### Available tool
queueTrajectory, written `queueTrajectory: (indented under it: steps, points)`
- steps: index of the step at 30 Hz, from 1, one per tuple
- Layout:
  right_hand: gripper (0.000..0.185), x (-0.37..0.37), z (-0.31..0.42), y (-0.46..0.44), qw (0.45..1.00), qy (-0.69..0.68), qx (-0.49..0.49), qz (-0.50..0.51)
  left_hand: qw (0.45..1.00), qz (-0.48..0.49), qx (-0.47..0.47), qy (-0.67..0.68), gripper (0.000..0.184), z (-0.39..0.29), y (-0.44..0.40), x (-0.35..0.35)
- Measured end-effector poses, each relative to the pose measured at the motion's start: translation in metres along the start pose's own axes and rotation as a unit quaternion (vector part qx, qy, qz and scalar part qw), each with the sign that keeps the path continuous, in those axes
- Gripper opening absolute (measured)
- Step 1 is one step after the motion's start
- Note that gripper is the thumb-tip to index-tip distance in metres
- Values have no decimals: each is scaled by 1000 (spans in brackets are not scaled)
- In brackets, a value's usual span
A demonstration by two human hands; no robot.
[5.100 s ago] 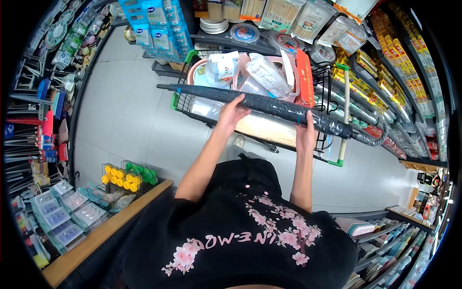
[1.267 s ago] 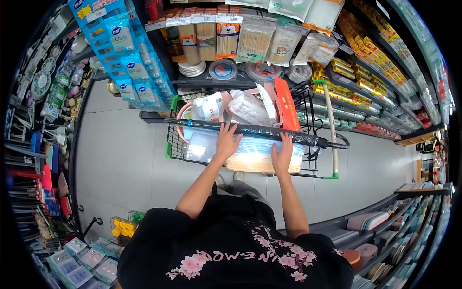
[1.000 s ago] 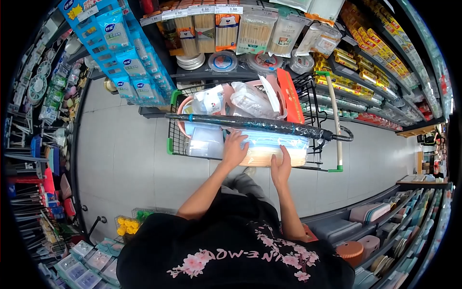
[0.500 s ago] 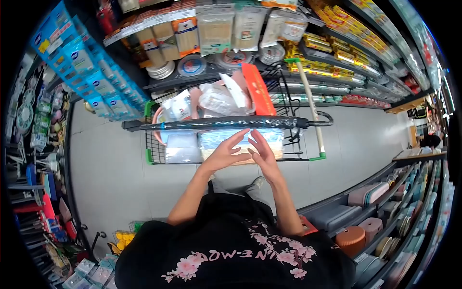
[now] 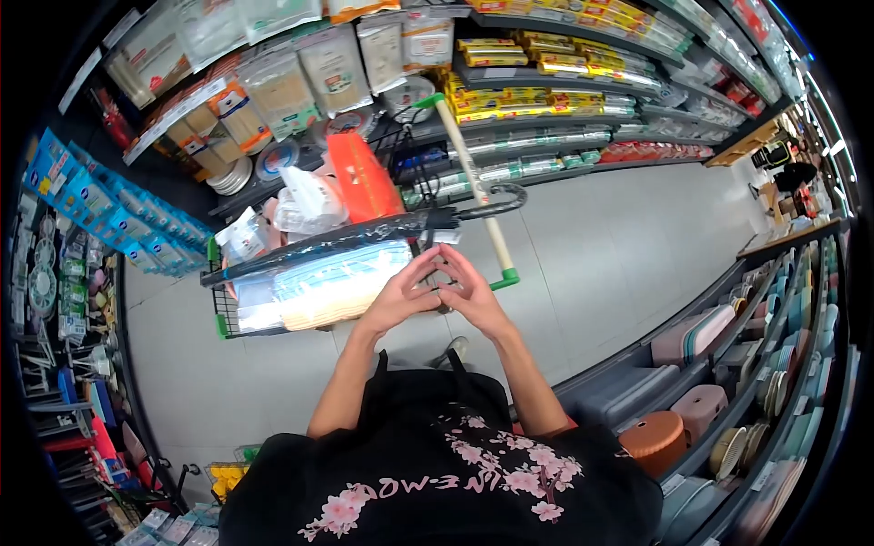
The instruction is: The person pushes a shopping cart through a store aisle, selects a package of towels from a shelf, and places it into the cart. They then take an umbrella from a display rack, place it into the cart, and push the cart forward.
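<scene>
My left hand (image 5: pixel 398 298) and my right hand (image 5: pixel 471 289) meet in front of my chest, fingers stretched out and fingertips touching or nearly so. Neither one holds anything. Just beyond them stands a wire shopping cart (image 5: pixel 223 298) with green corners and a pale handle bar (image 5: pixel 478 187). Across its top lies a black umbrella (image 5: pixel 337 235) in clear wrapping, its hooked handle passing the bar. Inside are a plastic-wrapped blue and cream stack (image 5: pixel 346 282), a red-orange package (image 5: pixel 362 177), a white plastic bag (image 5: pixel 314 198) and a white pouch (image 5: pixel 244 238).
Shelves of yellow boxed rolls (image 5: pixel 537 105) and bagged wooden sticks (image 5: pixel 278 96) line the far side. Blue packets (image 5: pixel 96 205) hang at left. A lower shelf at right holds an orange stool (image 5: pixel 652 441) and plastic boxes. Grey tiled floor (image 5: pixel 628 246) runs between.
My view has turned to the right, so the cart and shelves appear further left and tilted. My hands have come closer together, fingertips meeting near the cart's handle end.
</scene>
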State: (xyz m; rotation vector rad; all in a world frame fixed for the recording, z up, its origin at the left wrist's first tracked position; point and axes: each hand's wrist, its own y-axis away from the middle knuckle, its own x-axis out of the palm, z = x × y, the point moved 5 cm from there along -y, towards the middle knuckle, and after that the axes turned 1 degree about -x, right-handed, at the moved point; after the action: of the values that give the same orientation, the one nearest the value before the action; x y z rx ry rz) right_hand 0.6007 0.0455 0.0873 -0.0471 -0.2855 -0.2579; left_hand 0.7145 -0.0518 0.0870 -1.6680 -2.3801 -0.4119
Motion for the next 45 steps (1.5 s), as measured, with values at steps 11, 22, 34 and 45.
queueTrajectory:
  steps: [11,22,34,45]
  points:
    - [65,-97,4,16,996,88,8,1,991,-106,-23,-73,77,37,-43,59]
    - [79,-88,8,9,993,-52,4,109,989,-145,23,-8,81,30,-45,69]
    - [37,-145,-9,-14,865,485,-95,-89,955,-221,-36,-196,52,95,-123,47]
    - [27,-172,2,-43,910,394,39,-121,966,-189,-173,36,34,112,-186,40]
